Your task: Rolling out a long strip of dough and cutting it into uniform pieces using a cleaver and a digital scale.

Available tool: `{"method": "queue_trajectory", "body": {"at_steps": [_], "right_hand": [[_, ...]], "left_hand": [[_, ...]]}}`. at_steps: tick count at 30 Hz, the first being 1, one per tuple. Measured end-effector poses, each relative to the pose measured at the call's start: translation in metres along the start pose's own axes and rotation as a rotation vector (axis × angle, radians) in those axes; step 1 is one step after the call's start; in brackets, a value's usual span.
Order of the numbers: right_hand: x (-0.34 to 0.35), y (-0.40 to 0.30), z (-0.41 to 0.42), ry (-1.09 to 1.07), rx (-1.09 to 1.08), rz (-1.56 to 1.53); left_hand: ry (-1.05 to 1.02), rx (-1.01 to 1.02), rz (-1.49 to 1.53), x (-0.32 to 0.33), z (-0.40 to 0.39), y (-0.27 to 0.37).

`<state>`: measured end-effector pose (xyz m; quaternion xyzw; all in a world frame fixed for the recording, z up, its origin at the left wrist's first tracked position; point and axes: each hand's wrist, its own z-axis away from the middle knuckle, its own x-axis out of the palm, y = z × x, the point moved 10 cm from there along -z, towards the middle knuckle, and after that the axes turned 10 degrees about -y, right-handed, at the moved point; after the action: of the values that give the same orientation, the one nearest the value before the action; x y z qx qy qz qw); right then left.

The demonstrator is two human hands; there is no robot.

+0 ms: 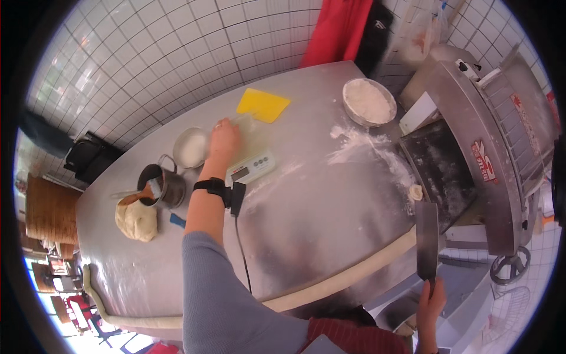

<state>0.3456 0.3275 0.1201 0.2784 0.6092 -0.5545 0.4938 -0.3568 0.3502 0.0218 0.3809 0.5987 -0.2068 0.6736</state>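
My right hand [431, 303] grips the handle of a cleaver [427, 241] with a broad dark blade. The blade stands at the right end of a long dough rope [345, 278] along the table's near edge; a small cut piece of dough [415, 192] lies just beyond its tip. My left hand [224, 138] reaches over the far left side of a digital kitchen scale [252, 167], beside a metal bowl of white powder or grains [191, 148]. Its fingers are bent, and whether they hold anything is hidden. A strap with a small device and cable is on my left wrist.
A yellow dough scraper [264, 105] lies behind the scale. A bowl of flour [369, 101] stands by a dough sheeter [477, 155] at the right. On the left are a metal mug with brushes [172, 188] and a dough lump [136, 221]. Tiled wall [177, 57] borders the metal table [309, 212].
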Motion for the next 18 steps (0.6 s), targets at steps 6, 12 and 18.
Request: {"method": "queue_trajectory", "body": {"at_steps": [6, 12, 18], "right_hand": [[0.003, 0.007, 0.01, 0.07, 0.036, 0.016], [0.013, 0.016, 0.006, 0.009, 0.103, -0.027], [0.015, 0.007, 0.001, 0.033, 0.027, -0.031]], "left_hand": [[-0.139, -0.238, -0.107, 0.017, -0.018, -0.017], [-0.163, -0.144, -0.073, 0.006, -0.018, -0.006], [-0.086, -0.05, 0.182, -0.05, -0.001, 0.026]]}}
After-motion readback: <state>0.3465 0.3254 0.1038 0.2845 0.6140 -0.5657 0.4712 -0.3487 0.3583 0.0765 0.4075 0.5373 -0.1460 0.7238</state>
